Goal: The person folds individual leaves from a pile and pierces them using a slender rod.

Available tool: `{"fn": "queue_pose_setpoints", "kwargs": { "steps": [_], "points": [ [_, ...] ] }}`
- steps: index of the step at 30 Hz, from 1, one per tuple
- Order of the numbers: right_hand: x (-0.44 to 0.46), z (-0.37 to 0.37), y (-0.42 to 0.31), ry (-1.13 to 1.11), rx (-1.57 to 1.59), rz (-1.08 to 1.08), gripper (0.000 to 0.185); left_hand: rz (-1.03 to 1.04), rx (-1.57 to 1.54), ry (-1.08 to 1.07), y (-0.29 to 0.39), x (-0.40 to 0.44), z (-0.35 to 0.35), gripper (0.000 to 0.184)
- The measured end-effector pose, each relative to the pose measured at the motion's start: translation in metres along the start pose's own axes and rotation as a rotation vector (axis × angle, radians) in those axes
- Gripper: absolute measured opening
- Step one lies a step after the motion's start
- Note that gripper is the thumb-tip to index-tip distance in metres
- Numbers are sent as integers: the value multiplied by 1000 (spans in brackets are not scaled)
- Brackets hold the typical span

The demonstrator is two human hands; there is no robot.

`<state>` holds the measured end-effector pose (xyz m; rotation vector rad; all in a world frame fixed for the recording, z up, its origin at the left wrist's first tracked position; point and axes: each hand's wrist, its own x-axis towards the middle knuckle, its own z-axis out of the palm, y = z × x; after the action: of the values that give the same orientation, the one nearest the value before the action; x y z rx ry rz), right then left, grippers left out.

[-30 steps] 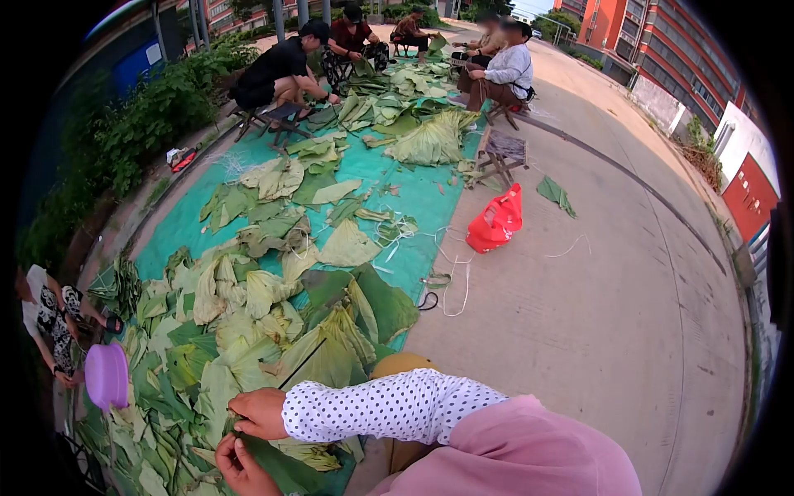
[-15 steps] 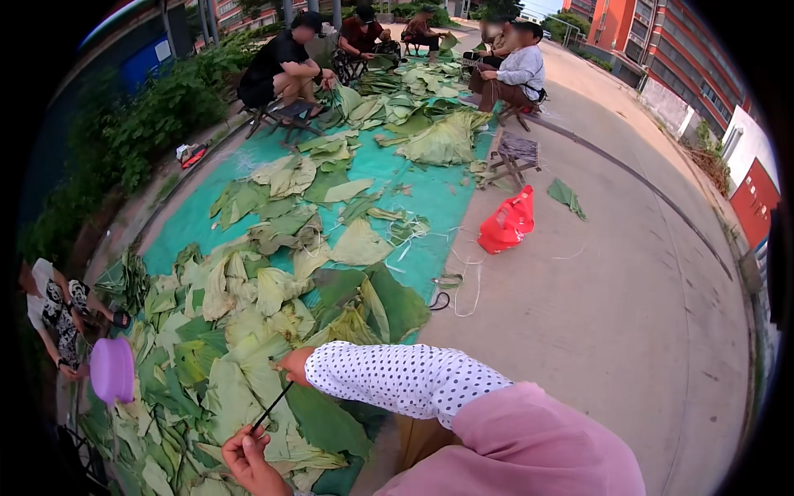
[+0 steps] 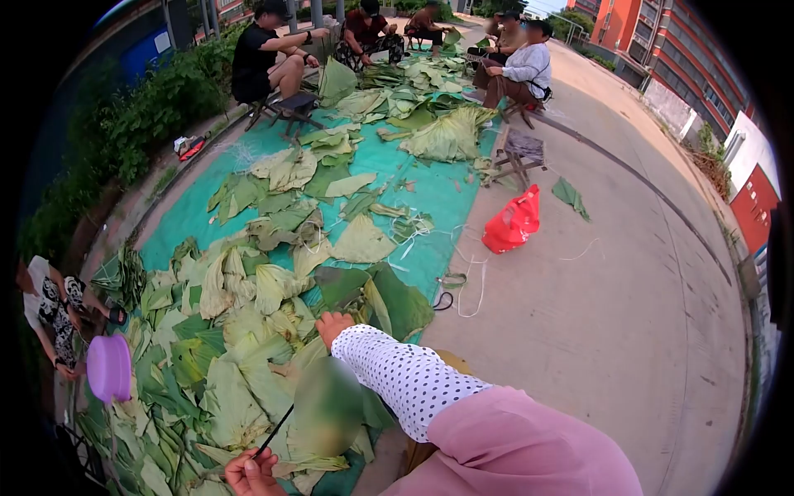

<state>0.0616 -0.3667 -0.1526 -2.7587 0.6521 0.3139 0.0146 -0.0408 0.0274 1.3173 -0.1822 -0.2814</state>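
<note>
Low at the bottom, my left hand point(image 3: 252, 473) pinches one end of a thin, straight black stick point(image 3: 275, 431), which slants up and right over the leaves. My right hand point(image 3: 333, 326), in a polka-dot sleeve, reaches over the pile of large green lotus leaves point(image 3: 227, 397). Its fingers are bent down, and what they hold, if anything, is hidden. Just beyond that hand lies a dark green leaf point(image 3: 401, 302) with a paler one folded on it. Between my hands a green patch is blurred.
A green sheet point(image 3: 186, 219) lies under the leaves. At left are a purple plastic basin point(image 3: 109, 369) and a seated person point(image 3: 54, 310). A red bag point(image 3: 512, 221) and a folding stool point(image 3: 523, 153) stand on the right. Several people sit on stools at the far end.
My right hand has moved up and right, away from the far end of the black stick. My left hand still holds the stick. A far person at left has raised an arm.
</note>
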Motion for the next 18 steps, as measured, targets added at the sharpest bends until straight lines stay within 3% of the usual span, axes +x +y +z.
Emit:
{"fn": "queue_pose_setpoints", "kwargs": {
  "steps": [4, 6, 8, 9, 10, 11, 13, 18],
  "points": [
    [-15, -25, -19, 12, -60, -184, 34, 3, -37, 27, -2, -2, -6, 19],
    [-24, -47, -52, -162, 319, -327, 29, 70, 32, 71, -3, -4, -3, 11],
    [-54, -53, -84, -207, 713, -673, 29, 100, 53, 135, -3, -10, 5, 11],
    [-87, -76, -100, -421, 918, -681, 26, 72, 46, 115, -3, -13, 1, 8],
    [-109, -74, -113, -499, 1076, -745, 24, 66, 80, 105, -5, -15, -2, 9],
    [-134, -93, -120, -482, 1000, -836, 21, 44, 114, 116, -9, -17, -8, 9],
    [-159, -94, -128, -211, 793, -1020, 17, 67, 146, 107, -16, -24, -16, 11],
    [-171, -79, -140, -208, 633, -977, 12, -162, 19, 86, -39, -31, -47, 14]
  ]
}}
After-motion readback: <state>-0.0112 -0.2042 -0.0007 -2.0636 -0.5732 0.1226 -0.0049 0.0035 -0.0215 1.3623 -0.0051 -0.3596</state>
